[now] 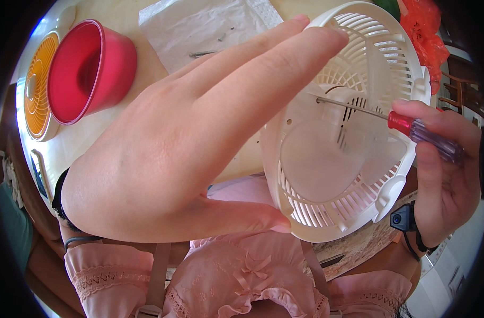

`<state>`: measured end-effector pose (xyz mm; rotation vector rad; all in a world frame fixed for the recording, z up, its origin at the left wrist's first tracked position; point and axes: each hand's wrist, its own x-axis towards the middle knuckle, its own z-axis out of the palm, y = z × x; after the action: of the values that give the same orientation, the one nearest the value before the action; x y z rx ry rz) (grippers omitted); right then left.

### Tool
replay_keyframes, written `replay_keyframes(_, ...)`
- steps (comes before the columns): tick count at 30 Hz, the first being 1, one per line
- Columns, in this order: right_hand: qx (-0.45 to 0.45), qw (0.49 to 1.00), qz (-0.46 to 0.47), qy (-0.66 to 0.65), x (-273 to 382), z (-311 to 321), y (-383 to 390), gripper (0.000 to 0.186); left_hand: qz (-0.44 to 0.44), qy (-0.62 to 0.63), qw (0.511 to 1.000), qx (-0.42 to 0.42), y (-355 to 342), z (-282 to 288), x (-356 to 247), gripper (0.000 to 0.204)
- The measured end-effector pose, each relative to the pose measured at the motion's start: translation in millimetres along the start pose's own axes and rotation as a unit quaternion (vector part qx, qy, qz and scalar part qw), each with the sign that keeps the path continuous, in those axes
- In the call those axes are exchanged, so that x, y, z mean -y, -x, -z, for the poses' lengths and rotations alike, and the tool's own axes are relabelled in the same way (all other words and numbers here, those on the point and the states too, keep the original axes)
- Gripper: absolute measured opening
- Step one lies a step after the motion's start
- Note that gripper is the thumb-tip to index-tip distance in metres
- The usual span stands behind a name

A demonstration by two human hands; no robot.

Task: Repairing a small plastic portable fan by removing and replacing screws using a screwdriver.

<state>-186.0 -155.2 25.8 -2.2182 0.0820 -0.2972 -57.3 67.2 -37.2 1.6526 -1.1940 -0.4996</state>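
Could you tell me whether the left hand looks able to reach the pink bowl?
Probably yes: nothing visible stands between the left hand and the pink bowl, though it is spread at the white housing.

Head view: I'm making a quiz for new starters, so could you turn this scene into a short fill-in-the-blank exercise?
1. The right hand grips a tool called a ____.
2. Between that tool's metal shaft and its purple handle sits a ____ collar.
3. The left hand spreads at the edge of the white housing, with its ____ lowest in the picture.
4. The red bowl stands on the ____ side of the picture.

Missing words: screwdriver; red; thumb; left.
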Motion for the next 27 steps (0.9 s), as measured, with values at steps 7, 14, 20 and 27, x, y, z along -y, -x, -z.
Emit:
replay_keyframes(7, 0.002, 1.000, -0.013, 0.005, 1, -2, -1, 0.022, 0.002, -0.001, 1.000, 0.000, 1, 0, 0, 0.063)
replay_keyframes(14, 0.009, 1.000, -0.013, 0.002, 2, -1, 0, 0.021, 0.002, -0.002, 1.000, 0.000, 1, 0, 0, 0.060)
replay_keyframes(20, 0.008, 1.000, 0.004, -0.012, -1, -3, 0, 0.019, 0.002, -0.002, 1.000, -0.002, 3, -2, 1, 0.057)
replay_keyframes(27, 0.122, 0.992, 0.002, -0.046, 2, 14, -13, 0.021, 0.000, -0.003, 1.000, 0.004, 0, 0, 0, 0.054)
